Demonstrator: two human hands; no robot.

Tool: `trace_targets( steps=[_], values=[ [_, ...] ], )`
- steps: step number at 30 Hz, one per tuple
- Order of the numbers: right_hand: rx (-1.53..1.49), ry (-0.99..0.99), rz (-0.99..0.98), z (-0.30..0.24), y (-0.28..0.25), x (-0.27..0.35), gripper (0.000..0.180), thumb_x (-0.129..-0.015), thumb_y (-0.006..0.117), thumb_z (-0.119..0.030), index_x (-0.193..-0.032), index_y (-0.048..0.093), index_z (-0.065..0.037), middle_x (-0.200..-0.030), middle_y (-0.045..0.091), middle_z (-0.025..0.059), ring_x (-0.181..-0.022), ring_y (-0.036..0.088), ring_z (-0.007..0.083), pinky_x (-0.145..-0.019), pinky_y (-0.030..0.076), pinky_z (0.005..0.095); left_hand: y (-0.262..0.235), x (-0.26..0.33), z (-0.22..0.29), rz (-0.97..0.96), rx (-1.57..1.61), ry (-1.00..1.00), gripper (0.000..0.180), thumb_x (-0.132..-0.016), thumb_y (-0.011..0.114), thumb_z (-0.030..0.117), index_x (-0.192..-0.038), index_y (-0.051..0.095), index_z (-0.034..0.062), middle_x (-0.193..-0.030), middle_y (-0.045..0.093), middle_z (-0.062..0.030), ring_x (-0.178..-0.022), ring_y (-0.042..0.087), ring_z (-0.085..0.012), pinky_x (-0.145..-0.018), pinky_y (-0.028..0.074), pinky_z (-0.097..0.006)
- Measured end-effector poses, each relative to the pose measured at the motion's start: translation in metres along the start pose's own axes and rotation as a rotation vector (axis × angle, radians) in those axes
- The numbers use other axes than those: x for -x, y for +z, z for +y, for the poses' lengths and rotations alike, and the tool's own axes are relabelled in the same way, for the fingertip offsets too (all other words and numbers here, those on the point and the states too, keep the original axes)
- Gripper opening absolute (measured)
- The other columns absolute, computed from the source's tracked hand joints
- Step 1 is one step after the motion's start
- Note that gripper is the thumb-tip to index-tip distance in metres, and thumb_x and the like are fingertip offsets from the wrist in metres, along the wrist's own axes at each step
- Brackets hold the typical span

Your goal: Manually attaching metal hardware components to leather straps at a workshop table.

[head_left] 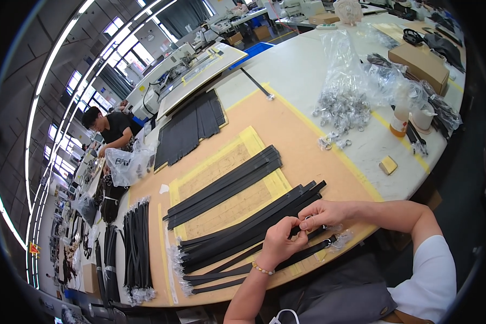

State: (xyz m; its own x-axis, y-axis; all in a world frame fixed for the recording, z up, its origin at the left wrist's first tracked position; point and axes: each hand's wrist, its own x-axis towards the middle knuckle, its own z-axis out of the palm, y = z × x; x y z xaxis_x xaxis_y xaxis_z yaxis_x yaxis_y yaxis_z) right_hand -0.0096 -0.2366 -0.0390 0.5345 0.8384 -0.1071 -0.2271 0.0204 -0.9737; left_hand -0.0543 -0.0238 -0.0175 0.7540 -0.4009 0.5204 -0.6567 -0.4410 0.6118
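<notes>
My left hand [282, 241], with a beaded bracelet at the wrist, pinches the end of a black strap. Its fingertips meet those of my right hand [323, 214], which is closed on a small shiny metal piece that looks like a ring [309, 218]. My fingers partly cover both the strap end and the metal piece. Under my hands lies a fan of long black straps [229, 236], their left ends wrapped in clear plastic. Closest to me, a strap's right end carries a metal clasp [329, 242] in clear film.
Beyond lie a neat strap stack [224, 186] and dark flat strips [189, 129]. Bundled straps [137, 243] sit left. At right are plastic-wrapped metal fittings [343, 110], a glue bottle [399, 120], a yellow block [387, 165] and a cardboard box [419, 66]. A co-worker [113, 129] works at far left.
</notes>
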Motion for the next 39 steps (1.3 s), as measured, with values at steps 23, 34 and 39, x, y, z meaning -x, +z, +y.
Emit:
trace_targets(
  steps=[23,34,39],
  values=[
    [0.133,-0.098,0.086,-0.001,0.008,0.002,0.027,-0.1,0.063,-0.025,-0.083,0.06,-0.004,-0.075,0.049,-0.0067,-0.07,0.041,0.0021,-0.058,0.034,0.0243,-0.011,-0.001,0.005,-0.102,0.098,-0.077,0.02,-0.075,0.079,0.003,-0.092,0.068,0.0039,-0.082,0.068,-0.0073,-0.064,0.067,-0.0189,-0.055,0.052,-0.029],
    [-0.056,0.046,0.063,-0.023,0.012,-0.004,0.027,-0.096,0.071,-0.023,-0.08,0.059,-0.006,-0.075,0.054,-0.0068,-0.07,0.044,0.0015,-0.059,0.036,0.0254,-0.028,-0.009,0.0,-0.221,0.64,-0.391,0.033,-0.085,0.059,-0.007,-0.118,0.055,-0.006,-0.103,0.071,-0.0123,-0.098,0.07,-0.0147,-0.09,0.056,-0.029],
    [-0.101,-0.024,-0.077,-0.018,-0.006,0.0,0.032,-0.103,0.062,-0.035,-0.093,0.061,-0.004,-0.091,0.064,-0.0001,-0.088,0.056,0.0057,-0.08,0.046,0.0238,-0.036,-0.009,0.005,-0.148,0.765,-0.512,0.033,-0.085,0.055,-0.013,-0.116,0.053,-0.0035,-0.087,0.06,-0.0026,-0.075,0.056,-0.0035,-0.069,0.051,-0.02]
  ],
)
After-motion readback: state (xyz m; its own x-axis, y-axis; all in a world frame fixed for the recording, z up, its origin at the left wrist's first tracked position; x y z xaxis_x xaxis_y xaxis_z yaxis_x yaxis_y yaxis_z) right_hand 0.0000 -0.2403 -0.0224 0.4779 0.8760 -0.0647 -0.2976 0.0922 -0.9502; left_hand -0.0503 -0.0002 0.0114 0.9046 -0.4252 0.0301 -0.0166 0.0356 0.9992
